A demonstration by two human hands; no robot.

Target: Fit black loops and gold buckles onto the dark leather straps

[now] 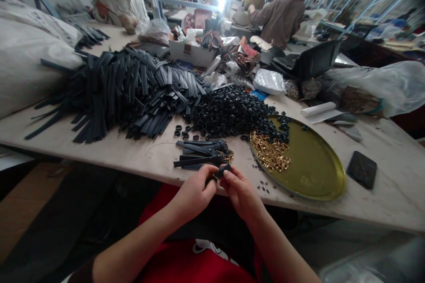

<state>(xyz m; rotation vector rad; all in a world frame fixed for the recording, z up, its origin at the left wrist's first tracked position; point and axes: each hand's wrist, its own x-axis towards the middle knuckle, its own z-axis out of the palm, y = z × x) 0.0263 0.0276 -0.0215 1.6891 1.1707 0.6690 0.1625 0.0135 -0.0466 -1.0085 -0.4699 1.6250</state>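
Both hands meet at the table's front edge, pinching one black strap piece [223, 170] between them. My left hand [199, 188] is closed on its left side, and my right hand [239, 188] grips its right side with thumb and fingers. Just beyond lies a small stack of black straps [199, 154] with gold buckles at their right ends. Behind that is a heap of small black loops [229, 112]. Gold buckles [270, 152] are piled on the left part of a round golden tray [312, 159], with some loops spilling onto its rim.
A large pile of black strips [122, 88] covers the left of the table [149, 157]. A phone [361, 169] lies right of the tray. Plastic bags, a box [192, 54] and scraps stand behind. Two people [124, 6] [282, 13] are across the table.
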